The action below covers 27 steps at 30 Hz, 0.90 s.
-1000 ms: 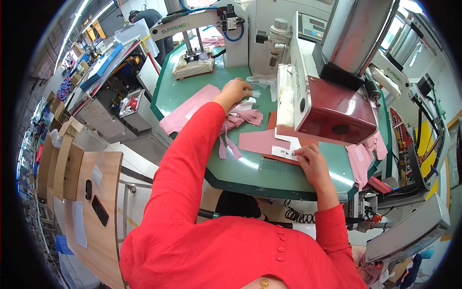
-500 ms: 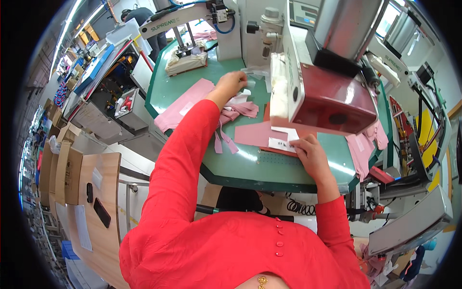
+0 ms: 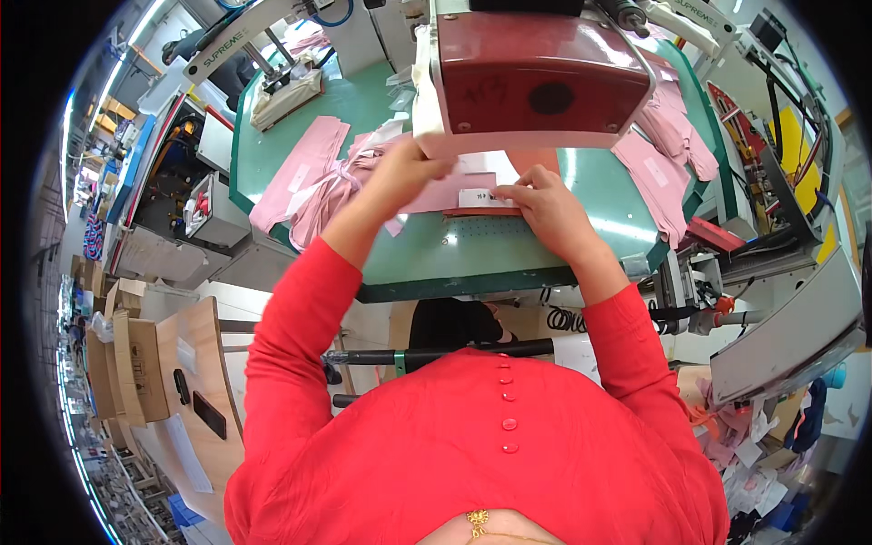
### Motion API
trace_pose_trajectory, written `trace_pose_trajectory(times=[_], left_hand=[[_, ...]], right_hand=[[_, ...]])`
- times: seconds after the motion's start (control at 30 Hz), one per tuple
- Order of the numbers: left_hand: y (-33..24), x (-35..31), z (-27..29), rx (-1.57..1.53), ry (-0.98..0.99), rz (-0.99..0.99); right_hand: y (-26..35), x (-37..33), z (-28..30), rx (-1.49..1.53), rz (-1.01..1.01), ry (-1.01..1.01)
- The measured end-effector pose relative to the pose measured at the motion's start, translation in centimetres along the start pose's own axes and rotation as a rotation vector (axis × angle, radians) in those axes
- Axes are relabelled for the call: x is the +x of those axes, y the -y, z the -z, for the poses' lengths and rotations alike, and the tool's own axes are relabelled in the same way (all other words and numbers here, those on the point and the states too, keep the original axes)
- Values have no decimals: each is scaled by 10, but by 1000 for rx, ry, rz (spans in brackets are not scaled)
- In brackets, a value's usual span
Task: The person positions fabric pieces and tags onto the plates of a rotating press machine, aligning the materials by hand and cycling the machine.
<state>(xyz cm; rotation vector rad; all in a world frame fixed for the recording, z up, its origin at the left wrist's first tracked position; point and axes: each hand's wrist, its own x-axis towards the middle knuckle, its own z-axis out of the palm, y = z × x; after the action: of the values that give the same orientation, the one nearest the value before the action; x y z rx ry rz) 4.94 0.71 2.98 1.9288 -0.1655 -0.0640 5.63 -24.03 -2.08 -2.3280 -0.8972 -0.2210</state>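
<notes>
A pink fabric piece (image 3: 438, 193) lies flat on the low pad (image 3: 481, 212) beneath the raised head of a heat press (image 3: 536, 86). On the fabric's right part rests a white printed label (image 3: 474, 198). My right hand (image 3: 552, 216) has thumb and fingertips pinched at the label's right end. Over the left part of the fabric, close to the press head, my left hand (image 3: 400, 182) is closed, fingertips together; what they hold, if anything, is too small to make out. White sheet material (image 3: 486, 163) shows behind the label, partly under the press head.
Loose pink fabric pieces (image 3: 341, 186) with straps lie left of my left hand, beside a flat pink stack (image 3: 304, 168). More pink pieces (image 3: 658, 186) hang over the table's right edge. A second press (image 3: 286, 91) stands back left. The green table (image 3: 427, 272) has a dark edge.
My left hand has come from the table's back toward me, over the pink piece by the press. My right hand stays at the label's right end. The whole view has shifted.
</notes>
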Motion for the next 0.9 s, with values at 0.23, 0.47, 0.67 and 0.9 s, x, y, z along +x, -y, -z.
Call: trace_pose_trajectory(times=[0.23, 0.47, 0.67, 0.9], left_hand=[[13, -5, -43, 222, -130, 123], [23, -2, -43, 278, -155, 53], [22, -2, -42, 322, -160, 59], [21, -3, -45, 421, -199, -22]], right_hand=[[-5, -1, -5, 14, 25, -44], [-1, -2, -4, 45, 18, -86], [-3, -1, -5, 40, 40, -99], [0, -1, -6, -81, 36, -61]])
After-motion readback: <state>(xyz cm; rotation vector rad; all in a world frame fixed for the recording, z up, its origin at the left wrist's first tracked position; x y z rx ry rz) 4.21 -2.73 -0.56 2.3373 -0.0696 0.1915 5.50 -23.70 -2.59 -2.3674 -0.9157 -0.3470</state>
